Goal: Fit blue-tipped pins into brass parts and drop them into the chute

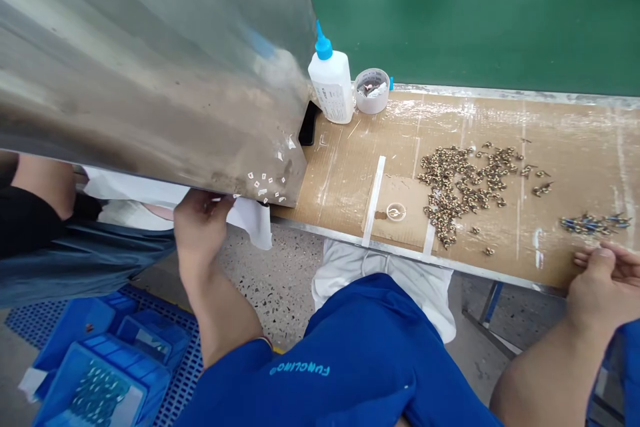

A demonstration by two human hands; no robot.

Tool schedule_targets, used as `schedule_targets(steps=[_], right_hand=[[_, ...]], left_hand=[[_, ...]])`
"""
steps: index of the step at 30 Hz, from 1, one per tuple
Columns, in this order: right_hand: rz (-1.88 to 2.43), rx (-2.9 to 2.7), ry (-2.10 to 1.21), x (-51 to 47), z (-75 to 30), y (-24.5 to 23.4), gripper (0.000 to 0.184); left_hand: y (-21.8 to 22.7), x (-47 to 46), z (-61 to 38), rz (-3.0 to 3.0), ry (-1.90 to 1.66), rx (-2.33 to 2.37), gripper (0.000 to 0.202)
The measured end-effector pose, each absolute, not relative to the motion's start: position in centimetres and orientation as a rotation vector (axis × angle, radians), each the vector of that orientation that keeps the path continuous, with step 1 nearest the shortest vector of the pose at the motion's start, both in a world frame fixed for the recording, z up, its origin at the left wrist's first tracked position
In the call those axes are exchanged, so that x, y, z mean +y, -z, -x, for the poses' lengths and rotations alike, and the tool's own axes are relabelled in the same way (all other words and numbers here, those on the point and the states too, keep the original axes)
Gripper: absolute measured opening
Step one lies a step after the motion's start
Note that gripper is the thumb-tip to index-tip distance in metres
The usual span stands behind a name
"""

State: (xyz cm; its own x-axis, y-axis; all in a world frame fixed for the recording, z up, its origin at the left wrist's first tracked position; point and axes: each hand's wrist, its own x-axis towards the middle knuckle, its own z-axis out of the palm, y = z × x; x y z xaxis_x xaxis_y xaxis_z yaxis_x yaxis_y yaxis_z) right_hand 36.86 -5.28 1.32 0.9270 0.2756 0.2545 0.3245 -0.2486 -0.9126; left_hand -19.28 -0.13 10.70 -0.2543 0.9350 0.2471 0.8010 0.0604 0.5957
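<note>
At the lower edge of a large metal panel (150,107), my left hand (200,220) is closed in a pinch. A tiny whitish bit shows by its fingertips, too small to name. White paper (253,220) hangs just under the panel beside this hand, and several small pale bits (264,179) cling to the panel's corner. At the far right, my right hand (607,280) rests at the table's front edge, fingers loosely bent and apart. Beyond its fingertips lies a small pile of blue-and-brass pieces (595,223). Many small brass-coloured fittings (457,187) lie heaped farther left.
A white squeeze bottle (333,90) with a blue nozzle stands beside a tape roll (373,103) holding scraps. A black phone-like object (309,123) lies by the panel. Behind is a green surface (475,20). Blue bins (150,380) stand lower left, near another person's arm (45,183).
</note>
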Motion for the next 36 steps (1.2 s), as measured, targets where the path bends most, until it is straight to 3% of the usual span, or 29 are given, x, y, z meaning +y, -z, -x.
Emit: schedule_targets(steps=[5,10,15,20,30,36], right_hand=[[1.815,-0.44,0.083,-5.0,-37.0,-1.1,0.041],[1.77,-0.487,0.02,-5.7,-34.2,-2.5,0.033],[1.796,-0.932,-0.444,-6.9,-27.8,-3.8,0.029],[1.635,-1.234,-0.793,-6.0,-22.7,-3.2,0.027],[1.613,-1.262,-0.87,-3.4,-18.7,-1.9,0.029],[1.546,-1.367,-0.766,-2.5,-18.6,-1.6,0.012]], left_hand=[[-10.3,-4.5,15.9,-1.454,-1.152,1.599,0.021],[-6.3,-2.3,9.8,-1.294,-0.967,1.062,0.04],[-3.0,-0.1,4.4,-1.034,-0.861,0.771,0.039],[-2.0,0.5,1.6,-1.006,-0.783,0.732,0.033],[-0.5,-0.2,0.0,-1.181,-0.807,0.843,0.021],[-0.2,-0.3,0.2,-1.168,-0.804,0.851,0.023]])
